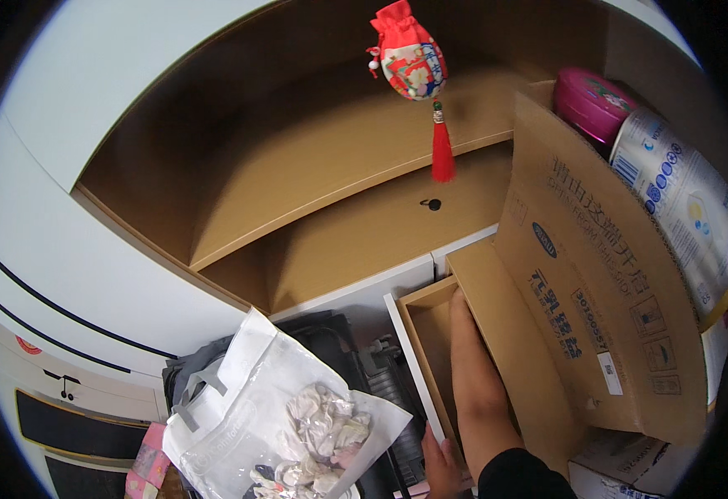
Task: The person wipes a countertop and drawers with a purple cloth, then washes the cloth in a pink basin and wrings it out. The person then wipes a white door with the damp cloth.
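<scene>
A wooden drawer (423, 349) with a white front (409, 358) stands pulled out low in the cabinet. My left hand (440, 465) grips the near end of that front, a finger on each side of its edge. My right forearm, in a black sleeve, reaches down into the drawer along its right side; the right hand itself is hidden under the wooden board (507, 324) beside it. Little of the drawer's inside shows, and its contents cannot be made out. Left of the drawer, a white bag (233, 411) with a clear panel holds crumpled pale cloth items.
A printed cardboard box (588, 249) stands close right of my arm, with a pink round container (591, 103) and a large tin (675, 193) behind it. A red pouch (413, 62) with a tassel hangs before the shelves (351, 181). Black luggage (320, 343) is beside the drawer.
</scene>
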Available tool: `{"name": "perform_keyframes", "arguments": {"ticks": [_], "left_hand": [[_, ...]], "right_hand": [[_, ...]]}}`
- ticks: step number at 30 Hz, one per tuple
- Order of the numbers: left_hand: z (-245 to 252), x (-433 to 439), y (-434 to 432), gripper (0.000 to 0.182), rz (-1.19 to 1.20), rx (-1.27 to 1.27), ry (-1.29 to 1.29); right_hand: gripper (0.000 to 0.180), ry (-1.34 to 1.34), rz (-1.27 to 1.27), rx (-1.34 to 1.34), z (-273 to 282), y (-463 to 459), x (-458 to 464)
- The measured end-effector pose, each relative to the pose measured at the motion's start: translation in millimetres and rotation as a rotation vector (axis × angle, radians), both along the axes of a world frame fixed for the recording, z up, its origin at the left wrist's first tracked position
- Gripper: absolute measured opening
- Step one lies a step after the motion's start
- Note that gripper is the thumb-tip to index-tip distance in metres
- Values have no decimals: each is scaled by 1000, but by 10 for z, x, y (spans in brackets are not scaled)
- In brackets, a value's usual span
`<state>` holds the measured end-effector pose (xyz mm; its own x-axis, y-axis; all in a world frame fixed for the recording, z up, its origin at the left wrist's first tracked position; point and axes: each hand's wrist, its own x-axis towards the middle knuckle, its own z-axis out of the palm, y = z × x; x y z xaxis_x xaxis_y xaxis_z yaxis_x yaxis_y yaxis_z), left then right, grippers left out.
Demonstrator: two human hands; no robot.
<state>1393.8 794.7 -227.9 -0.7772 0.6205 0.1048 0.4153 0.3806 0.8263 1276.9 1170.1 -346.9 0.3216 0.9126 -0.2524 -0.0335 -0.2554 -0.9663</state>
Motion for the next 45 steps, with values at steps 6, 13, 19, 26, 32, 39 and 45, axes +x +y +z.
{"name": "perform_keyframes", "arguments": {"ticks": [6,13,19,26,32,39,45], "left_hand": [[237,-7,-13,54,-162,-52,-334],[222,-16,-6,55,-135,-26,-365],[152,-19,-37,56,-107,-7,-296],[257,8,33,53,-154,-10,-380],[192,-23,-63,55,-115,-61,-370],[179,-56,-27,55,-123,17,-334],[168,3,9,55,-183,-8,-273]], "right_hand": [[36,-275,10,-44,-36,36,125],[37,-804,348,211,-79,-629,278],[38,-1205,729,872,-126,-1362,587],[36,-930,239,289,-179,-266,658],[40,-982,398,415,-291,-452,336],[46,-803,1173,879,-281,-1185,664],[49,-981,481,437,-170,-651,854]]}}
